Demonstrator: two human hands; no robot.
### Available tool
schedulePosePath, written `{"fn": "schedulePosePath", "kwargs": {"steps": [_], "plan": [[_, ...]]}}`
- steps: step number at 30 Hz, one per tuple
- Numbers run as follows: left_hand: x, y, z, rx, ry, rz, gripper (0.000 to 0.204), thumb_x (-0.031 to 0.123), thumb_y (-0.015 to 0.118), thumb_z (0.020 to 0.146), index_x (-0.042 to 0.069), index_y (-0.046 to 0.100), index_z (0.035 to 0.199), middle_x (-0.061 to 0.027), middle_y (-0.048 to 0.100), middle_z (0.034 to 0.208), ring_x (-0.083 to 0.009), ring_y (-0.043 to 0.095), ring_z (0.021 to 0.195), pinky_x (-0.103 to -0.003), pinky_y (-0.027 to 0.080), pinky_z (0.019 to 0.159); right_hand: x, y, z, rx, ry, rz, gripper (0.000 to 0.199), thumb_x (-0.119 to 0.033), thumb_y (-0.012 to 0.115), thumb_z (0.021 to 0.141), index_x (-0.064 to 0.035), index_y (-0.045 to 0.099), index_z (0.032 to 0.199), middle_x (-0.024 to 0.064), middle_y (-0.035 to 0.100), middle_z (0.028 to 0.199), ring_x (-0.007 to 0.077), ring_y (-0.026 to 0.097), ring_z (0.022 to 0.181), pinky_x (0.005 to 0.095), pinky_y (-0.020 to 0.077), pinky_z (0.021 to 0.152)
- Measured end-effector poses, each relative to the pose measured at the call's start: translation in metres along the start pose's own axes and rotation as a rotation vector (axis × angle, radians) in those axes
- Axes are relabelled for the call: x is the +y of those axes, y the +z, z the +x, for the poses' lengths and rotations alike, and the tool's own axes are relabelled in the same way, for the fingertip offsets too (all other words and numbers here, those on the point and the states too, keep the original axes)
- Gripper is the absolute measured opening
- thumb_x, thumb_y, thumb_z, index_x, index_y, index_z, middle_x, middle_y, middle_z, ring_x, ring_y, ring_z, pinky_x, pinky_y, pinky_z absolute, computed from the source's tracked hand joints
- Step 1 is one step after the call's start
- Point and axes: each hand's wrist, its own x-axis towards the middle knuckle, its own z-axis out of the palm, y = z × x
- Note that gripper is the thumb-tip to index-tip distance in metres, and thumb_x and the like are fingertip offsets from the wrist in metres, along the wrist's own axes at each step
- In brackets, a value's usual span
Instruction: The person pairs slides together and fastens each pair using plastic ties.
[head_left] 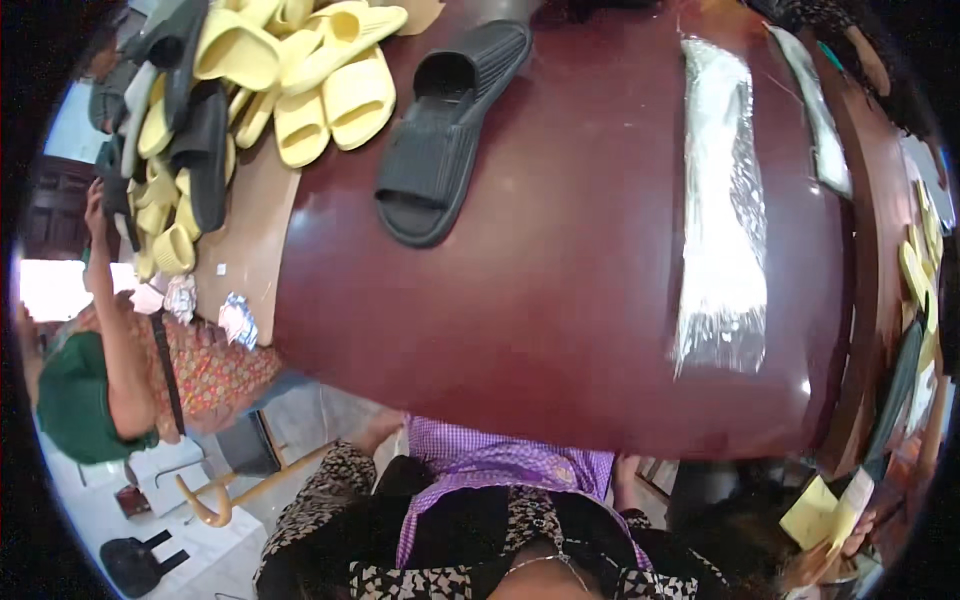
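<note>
a dark red tabletop [560, 300] is seen from above, with 1 black slide sandal [445, 135] laid sole-down near its far left edge, apart from the heap and within easy reach, as if singled out for handling. a stack of clear plastic bags [722, 210] is spread flat along the right side of the table, well apart from the sandal, open ends toward the near edge (a placement that would suit drawing 1 off at a time). a heap of pale yellow sandals [300, 75], mixed with a few black ones, is piled on a lighter board at far left. neither of the wearer's own hands can be made out with certainty; at the lower right corner, small yellow paper slips [822, 512] are seen, seemingly held, but the grip cannot be told. at left, a co-worker's raised hand [97, 200] is seen at the hanging sandals. a wooden cane [235, 497] is propped below the table edge.
</note>
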Motion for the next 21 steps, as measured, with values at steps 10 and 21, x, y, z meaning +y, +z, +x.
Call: {"fn": "schedulePosePath", "kwargs": {"steps": [10, 21], "plan": [[0.234, -0.198, -0.113, -0.239, 0.627, -0.249, 0.028, 0.022, 0.052, 0.095, 0.001, 0.060, 0.111, -0.0078, 0.064, 0.103, -0.0137, 0.061, 0.092, -0.029, 0.049, 0.083, -0.106, -0.022, -0.080, 0.296, -0.556, -0.028, 0.019, -0.009, 0.049, 0.090, -0.0019, 0.062, 0.103, 0.0199, 0.062, 0.085, 0.0313, 0.062, 0.080, 0.0369, 0.0475, 0.072], [0.318, -0.320, 0.105, 0.920, 0.831, 0.357, 0.056, 0.038, 0.070, 0.077, 0.006, 0.057, 0.120, -0.0151, 0.059, 0.119, -0.0331, 0.052, 0.115, -0.043, 0.042, 0.096, -0.187, -0.078, -0.181, -0.019, -0.772, 0.311, 0.020, -0.008, 0.049, 0.092, -0.0010, 0.063, 0.104, 0.0086, 0.060, 0.070, 0.0157, 0.058, 0.062, 0.0282, 0.0465, 0.057]]}}
